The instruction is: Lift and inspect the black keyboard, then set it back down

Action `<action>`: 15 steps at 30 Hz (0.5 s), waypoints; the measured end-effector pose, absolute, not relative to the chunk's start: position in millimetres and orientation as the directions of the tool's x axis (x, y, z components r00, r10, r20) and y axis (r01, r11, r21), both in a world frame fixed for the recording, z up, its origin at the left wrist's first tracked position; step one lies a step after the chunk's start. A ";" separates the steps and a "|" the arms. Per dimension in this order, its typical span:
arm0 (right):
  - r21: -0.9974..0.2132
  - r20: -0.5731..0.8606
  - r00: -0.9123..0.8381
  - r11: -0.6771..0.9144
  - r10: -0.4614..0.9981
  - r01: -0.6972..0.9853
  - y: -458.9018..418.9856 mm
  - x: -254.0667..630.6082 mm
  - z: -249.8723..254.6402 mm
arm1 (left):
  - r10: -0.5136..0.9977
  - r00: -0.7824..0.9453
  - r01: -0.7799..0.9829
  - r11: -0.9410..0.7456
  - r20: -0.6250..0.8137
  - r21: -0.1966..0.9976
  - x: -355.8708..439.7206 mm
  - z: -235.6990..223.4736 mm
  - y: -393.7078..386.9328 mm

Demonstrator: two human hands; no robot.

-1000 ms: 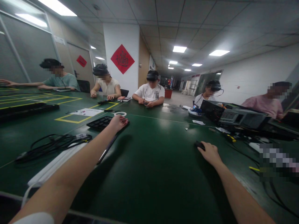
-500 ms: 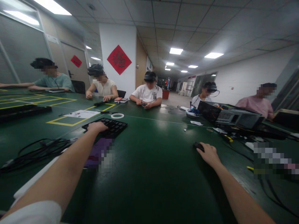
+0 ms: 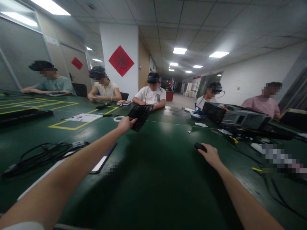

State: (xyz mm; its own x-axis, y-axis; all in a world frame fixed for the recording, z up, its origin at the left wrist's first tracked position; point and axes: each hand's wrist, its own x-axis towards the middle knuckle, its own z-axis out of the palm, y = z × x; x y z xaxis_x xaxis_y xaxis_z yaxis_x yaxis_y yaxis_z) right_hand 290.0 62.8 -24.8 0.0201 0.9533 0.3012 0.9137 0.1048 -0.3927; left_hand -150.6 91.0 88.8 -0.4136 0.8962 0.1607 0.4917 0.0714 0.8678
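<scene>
My left hand [image 3: 125, 124] is stretched out over the green table [image 3: 153, 179] and grips one end of a black keyboard [image 3: 140, 115], which is lifted off the table and tilted up. My right hand [image 3: 209, 154] rests on the table to the right with its fingers closed on a small black mouse [image 3: 200, 147].
A phone [image 3: 103, 157] lies under my left forearm, with a white board [image 3: 43, 179] and tangled black cables [image 3: 40, 153] to the left. A white tape ring [image 3: 117, 118] and paper [image 3: 81, 117] lie farther back. Computer hardware [image 3: 240, 120] and cables crowd the right. Several seated people work around the table.
My left hand took hold of the keyboard at its near end and raised it off the table toward the middle. My right hand stayed on the mouse.
</scene>
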 end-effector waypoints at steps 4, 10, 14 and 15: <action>-0.627 0.348 -0.071 0.288 0.935 0.723 43.6 253.2 -5.4 | 0.906 -0.142 0.599 -0.241 0.398 0.764 -60.4 59.1 64.4; -0.836 0.400 -0.256 0.465 0.880 0.292 22.9 211.1 -0.5 | 0.875 0.077 0.493 -0.450 0.477 0.745 13.7 10.7 20.2; -0.861 0.421 -0.305 0.482 0.854 0.162 24.4 205.5 -15.2 | 0.852 0.157 0.490 -0.506 0.499 0.710 17.2 -0.5 12.9; -0.859 0.415 -0.307 0.480 0.857 0.179 25.7 204.8 -19.6 | 0.852 0.166 0.493 -0.507 0.496 0.707 16.2 -1.6 12.4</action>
